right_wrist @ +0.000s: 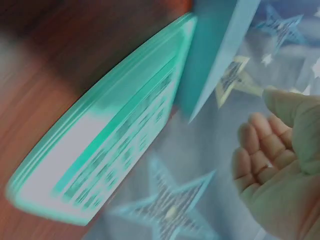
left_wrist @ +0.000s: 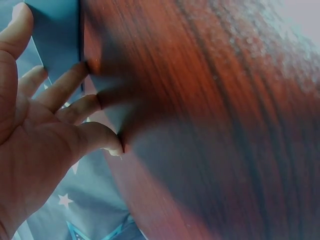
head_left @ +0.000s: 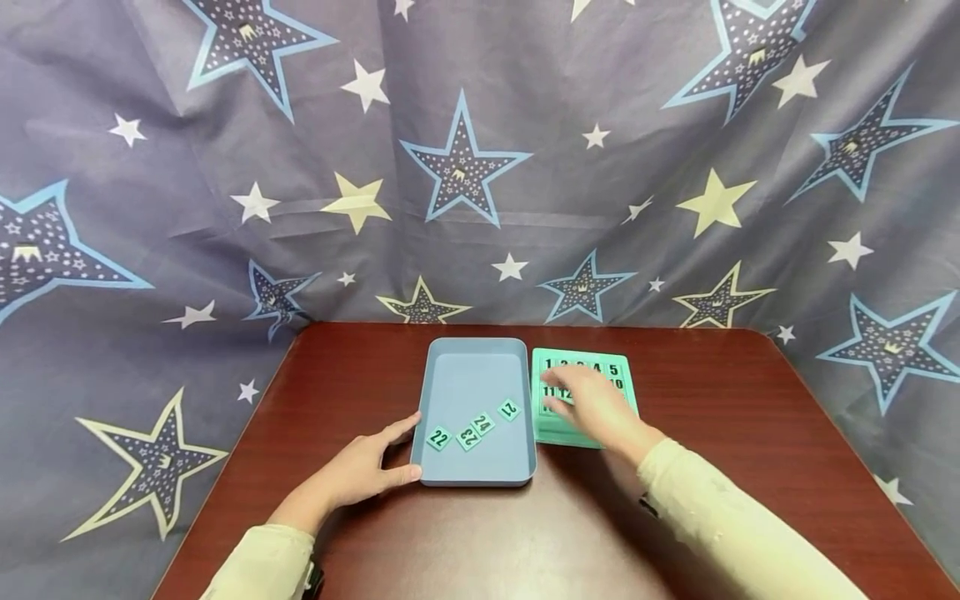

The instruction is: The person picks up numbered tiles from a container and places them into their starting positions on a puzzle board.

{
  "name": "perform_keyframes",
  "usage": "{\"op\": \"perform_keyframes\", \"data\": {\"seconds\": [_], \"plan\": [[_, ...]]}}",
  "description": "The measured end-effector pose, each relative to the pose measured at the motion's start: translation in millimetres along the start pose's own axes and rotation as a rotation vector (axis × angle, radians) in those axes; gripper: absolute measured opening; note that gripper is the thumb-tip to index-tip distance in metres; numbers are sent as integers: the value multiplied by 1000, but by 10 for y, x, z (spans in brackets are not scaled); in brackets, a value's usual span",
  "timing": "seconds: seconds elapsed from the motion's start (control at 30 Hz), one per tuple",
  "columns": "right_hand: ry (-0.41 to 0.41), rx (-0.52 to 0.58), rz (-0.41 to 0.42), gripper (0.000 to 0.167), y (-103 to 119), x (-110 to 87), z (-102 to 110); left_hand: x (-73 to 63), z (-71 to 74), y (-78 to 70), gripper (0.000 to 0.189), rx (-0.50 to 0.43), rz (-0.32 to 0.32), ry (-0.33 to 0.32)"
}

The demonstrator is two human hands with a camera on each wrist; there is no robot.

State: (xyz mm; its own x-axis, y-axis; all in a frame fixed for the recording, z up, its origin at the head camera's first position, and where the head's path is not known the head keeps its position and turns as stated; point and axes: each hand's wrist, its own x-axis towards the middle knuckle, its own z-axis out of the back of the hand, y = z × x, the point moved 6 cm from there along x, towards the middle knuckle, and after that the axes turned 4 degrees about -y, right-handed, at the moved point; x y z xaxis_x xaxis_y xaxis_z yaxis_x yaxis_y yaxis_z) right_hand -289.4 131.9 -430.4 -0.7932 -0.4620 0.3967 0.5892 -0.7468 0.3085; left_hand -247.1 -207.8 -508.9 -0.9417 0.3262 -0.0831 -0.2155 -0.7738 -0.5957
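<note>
My left hand (head_left: 352, 473) rests at the left side of a blue-grey tray (head_left: 480, 375), thumb and fingers spread, fingertips touching its edge. Inside the tray lie several small green number tiles: 22 (head_left: 438, 438), 23 (head_left: 468, 438), 24 (head_left: 482, 423) and 21 (head_left: 509, 409). Just right of the tray is a green number board (head_left: 558, 429) with rows of black numbers. Above that board hovers my right hand (head_left: 600, 407), covering part of the numbers. In the right wrist view the right hand (right_wrist: 280, 165) has loosely bent fingers, apart from the board (right_wrist: 120, 115), with nothing seen in them.
Tray and board stand side by side on a dark red-brown wooden table (head_left: 750, 417). A grey curtain (head_left: 525, 183) with stars hangs directly behind the table's far edge and along its sides.
</note>
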Motion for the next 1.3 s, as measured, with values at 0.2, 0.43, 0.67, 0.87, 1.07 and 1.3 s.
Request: {"op": "perform_keyframes", "data": {"seconds": [0.2, 0.43, 0.67, 0.87, 1.07, 1.3], "plan": [[93, -5, 70, 17, 256, 299, -237, -3, -39, 26, 92, -4, -11, -4], [188, 166, -105, 20, -103, 591, 13, 31, -14, -24, 91, 7, -24, -13], [287, 189, -128, 23, -243, 676, 108, 30, 19, -35, 90, 11, -27, -19], [365, 143, -63, 27, -50, 655, -167, 25, -8, -23, 90, 16, -25, -10], [383, -202, 11, 29, 165, 596, -625, 11, -19, 3, 91, 12, -17, -5], [396, -414, 97, 31, 240, 545, -922, 12, -25, 21, 92, 21, -16, -4]]}}
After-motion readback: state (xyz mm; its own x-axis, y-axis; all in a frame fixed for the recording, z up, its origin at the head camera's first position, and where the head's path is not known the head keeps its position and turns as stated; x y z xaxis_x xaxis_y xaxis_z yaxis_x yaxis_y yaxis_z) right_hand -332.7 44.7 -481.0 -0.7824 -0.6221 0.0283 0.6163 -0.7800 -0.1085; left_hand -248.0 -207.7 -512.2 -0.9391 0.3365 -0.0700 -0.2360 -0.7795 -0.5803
